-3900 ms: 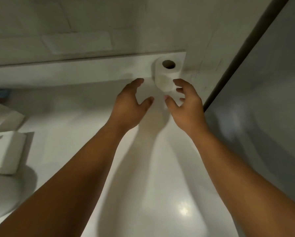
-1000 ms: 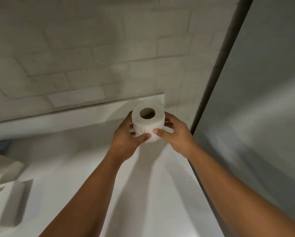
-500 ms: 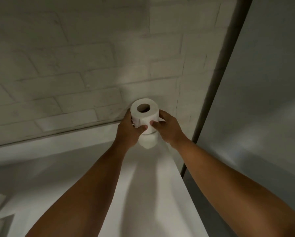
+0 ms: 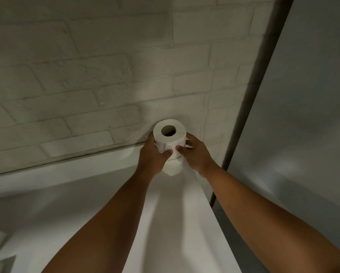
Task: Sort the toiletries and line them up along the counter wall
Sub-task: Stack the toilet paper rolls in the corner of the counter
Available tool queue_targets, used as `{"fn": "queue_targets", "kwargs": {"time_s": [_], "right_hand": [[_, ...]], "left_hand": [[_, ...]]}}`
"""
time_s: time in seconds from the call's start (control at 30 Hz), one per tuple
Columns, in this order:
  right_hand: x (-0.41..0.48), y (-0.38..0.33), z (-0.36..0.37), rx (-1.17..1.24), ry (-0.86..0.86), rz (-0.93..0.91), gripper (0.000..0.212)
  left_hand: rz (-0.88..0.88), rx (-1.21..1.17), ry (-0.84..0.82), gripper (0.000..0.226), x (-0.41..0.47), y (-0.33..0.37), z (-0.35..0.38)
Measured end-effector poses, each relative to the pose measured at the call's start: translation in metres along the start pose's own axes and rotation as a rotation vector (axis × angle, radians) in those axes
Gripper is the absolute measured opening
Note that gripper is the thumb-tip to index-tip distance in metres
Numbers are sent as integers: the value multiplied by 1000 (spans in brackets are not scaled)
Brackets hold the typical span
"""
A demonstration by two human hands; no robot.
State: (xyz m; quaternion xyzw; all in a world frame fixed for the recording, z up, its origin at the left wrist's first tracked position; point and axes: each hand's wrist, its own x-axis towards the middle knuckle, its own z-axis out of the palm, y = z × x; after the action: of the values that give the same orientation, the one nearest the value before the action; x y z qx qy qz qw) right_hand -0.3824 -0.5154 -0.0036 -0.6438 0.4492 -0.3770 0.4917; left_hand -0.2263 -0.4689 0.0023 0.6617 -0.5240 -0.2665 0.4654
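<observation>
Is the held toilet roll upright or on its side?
Upright. The toilet roll shows its core hole on top, with the left hand and right hand gripping its sides. Seated on the lower roll: cannot tell.

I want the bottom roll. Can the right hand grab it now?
Probably not yet: the right hand is busy gripping the top roll, which seems to sit on the bottom roll; the left hand grips it too.
</observation>
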Motion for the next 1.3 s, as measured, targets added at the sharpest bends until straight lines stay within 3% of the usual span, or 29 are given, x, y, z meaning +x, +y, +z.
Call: {"fn": "queue_targets", "kwargs": {"time_s": [0.4,0.6,0.73,0.9,1.03,1.3], "right_hand": [[-4,-9,-1,-48,6,20,57],[-18,-26,-6,-196,60,-27,72],[-36,-39,-3,-270,117,-123,69],[-68,-52,18,-411,223,-299,66],[-103,-67,49,-394,168,-412,64],[-184,-89,131,-307,-75,-388,52]], "left_hand": [[-5,24,-17,89,-7,6,-2],[-31,81,-5,87,-14,4,-6],[-42,106,22,95,-27,9,-17],[40,131,72,86,-64,23,-52],[80,206,112,76,-109,27,-95],[136,306,179,51,-211,-7,-195]]}}
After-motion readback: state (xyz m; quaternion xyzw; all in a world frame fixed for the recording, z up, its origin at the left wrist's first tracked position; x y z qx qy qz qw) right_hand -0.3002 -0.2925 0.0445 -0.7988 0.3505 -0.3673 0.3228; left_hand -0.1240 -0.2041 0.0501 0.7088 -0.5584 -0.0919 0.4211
